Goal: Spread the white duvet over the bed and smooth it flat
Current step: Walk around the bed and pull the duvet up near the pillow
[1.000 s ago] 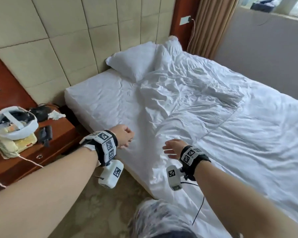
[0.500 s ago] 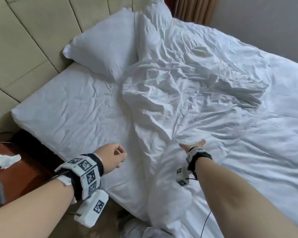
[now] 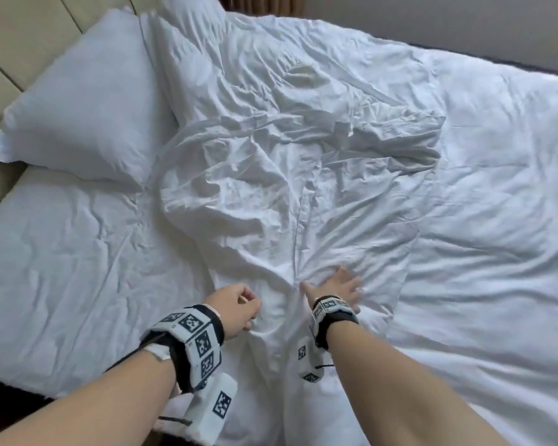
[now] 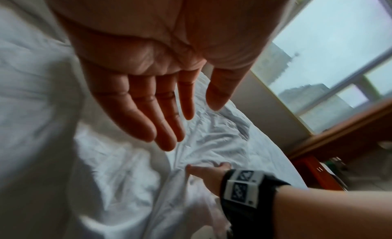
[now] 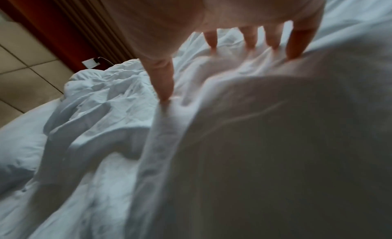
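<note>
A person leans over a bed with white bedding, seen from their own head. A crumpled white duvet (image 3: 271, 175) lies bunched against the pillow (image 3: 87, 101) and spreads away from it over most of the mattress. On the pillow's near side the bottom sheet (image 3: 62, 268) lies bare.

A second ago both hands hung in the air short of the bedding, with a wooden nightstand in view. Now the nightstand is out of frame and the bedding fills the view. The right hand (image 3: 335, 289) has landed on the duvet's near fold, well away from the pillow. Its grip is spread apart: the fingers (image 5: 296, 44) are straight and fanned, and their tips dent the cloth, which wrinkles outward from them. The thumb presses into a raised seam. Nothing is pinched yet.

The left hand (image 3: 236, 305) has drifted closer and hovers just beside the right, on its pillow side, above the duvet's edge. Its grip is apart too, with relaxed fingers holding nothing, as the left wrist view (image 4: 159, 58) shows plainly.

This contact likely marks the start of making the bed. The right hand seems set to pin or gather the duvet, and the left is placed to take the edge. The duvet itself has not visibly shifted, so the straightening is still to be done.
</note>
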Motion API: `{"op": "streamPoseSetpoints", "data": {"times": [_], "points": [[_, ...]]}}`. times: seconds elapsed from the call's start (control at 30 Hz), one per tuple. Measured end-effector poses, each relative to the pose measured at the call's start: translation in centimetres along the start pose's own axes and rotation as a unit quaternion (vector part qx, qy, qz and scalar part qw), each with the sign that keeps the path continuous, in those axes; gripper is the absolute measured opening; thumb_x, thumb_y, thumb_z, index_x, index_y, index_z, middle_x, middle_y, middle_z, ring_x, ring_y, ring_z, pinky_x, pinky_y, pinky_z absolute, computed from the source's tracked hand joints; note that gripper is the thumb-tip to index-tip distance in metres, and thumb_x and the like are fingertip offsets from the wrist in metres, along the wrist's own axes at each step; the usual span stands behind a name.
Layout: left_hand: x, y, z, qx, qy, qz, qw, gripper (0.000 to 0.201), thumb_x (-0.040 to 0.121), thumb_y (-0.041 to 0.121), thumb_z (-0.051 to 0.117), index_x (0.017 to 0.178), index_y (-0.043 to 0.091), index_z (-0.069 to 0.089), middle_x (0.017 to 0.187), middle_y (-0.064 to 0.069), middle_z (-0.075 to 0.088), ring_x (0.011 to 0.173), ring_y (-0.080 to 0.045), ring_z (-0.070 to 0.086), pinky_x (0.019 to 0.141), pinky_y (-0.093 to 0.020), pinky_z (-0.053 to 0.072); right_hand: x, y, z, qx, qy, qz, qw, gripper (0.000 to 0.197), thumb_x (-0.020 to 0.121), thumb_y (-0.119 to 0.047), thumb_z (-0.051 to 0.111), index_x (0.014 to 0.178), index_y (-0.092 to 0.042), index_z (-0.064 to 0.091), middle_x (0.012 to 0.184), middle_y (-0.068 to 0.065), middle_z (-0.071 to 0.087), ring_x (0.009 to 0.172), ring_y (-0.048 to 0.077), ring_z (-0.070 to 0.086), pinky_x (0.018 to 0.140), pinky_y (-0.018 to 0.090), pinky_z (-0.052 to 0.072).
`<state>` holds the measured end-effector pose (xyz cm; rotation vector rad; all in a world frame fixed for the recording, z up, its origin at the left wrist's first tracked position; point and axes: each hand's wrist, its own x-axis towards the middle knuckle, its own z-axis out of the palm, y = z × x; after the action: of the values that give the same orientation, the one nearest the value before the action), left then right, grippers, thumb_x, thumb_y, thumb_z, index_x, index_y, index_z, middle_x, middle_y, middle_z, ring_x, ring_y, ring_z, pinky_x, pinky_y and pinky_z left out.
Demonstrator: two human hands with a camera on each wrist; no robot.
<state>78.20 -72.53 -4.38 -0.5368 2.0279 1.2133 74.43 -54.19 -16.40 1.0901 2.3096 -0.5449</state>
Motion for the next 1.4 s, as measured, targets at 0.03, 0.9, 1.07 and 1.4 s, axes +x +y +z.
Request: {"op": "streamPoseSetpoints", "data": {"times": [0.03, 0.9, 1.07, 1.4], "points": [[0.2, 0.4, 0.4, 0.014, -0.011, 0.011, 1.0, 0.014, 0.091, 0.018, 0.056, 0.078, 0.019, 0.054, 0.072, -0.001, 0.061, 0.055, -0.016, 0.053, 0.048, -0.02, 0.039, 0.0, 0.1, -0.3, -0.015, -0.014, 0.01, 1.0, 0.113, 0.064, -0.061, 0.069, 0.149, -0.028, 0.002, 0.157, 0.017, 0.001, 0.143, 0.038, 0.011, 0.11, 0.054, 0.025], [-4.3, 8.5, 0.2, 0.206, -0.253, 0.195, 0.925, 0.017, 0.065, 0.02, 0.067, 0.082, 0.017, 0.068, 0.077, 0.005, 0.067, 0.071, -0.007, 0.062, 0.07, -0.022, 0.051, -0.6, 5.3, -14.7, 0.607, -0.302, -0.044, 0.734, 0.082, 0.067, -0.066, 0.069, 0.133, -0.023, 0.048, 0.133, 0.011, 0.053, 0.118, 0.03, 0.053, 0.09, 0.049, 0.052], [-9.1, 7.2, -1.2, 0.38, -0.19, 0.251, 0.87, 0.035, 0.084, 0.041, 0.063, 0.11, 0.017, 0.064, 0.106, 0.0, 0.072, 0.102, -0.015, 0.066, 0.085, -0.018, 0.049, -4.2, -5.5, -15.8, 0.436, -0.236, -0.12, 0.86, 0.036, 0.101, -0.018, 0.039, 0.118, 0.003, 0.062, 0.126, 0.013, 0.058, 0.114, 0.023, 0.059, 0.086, 0.02, 0.047], [-9.5, 0.4, -20.1, -0.363, 0.205, 0.066, 0.907, 0.102, 0.053, 0.067, 0.078, 0.133, 0.013, 0.046, 0.129, -0.011, 0.057, 0.116, -0.028, 0.054, 0.105, -0.043, 0.04, -24.8, -18.1, -8.0, 0.18, -0.387, -0.464, 0.776, 0.036, 0.07, -0.031, 0.07, 0.1, -0.012, 0.072, 0.104, 0.011, 0.071, 0.093, 0.025, 0.067, 0.089, 0.035, 0.054]]}}
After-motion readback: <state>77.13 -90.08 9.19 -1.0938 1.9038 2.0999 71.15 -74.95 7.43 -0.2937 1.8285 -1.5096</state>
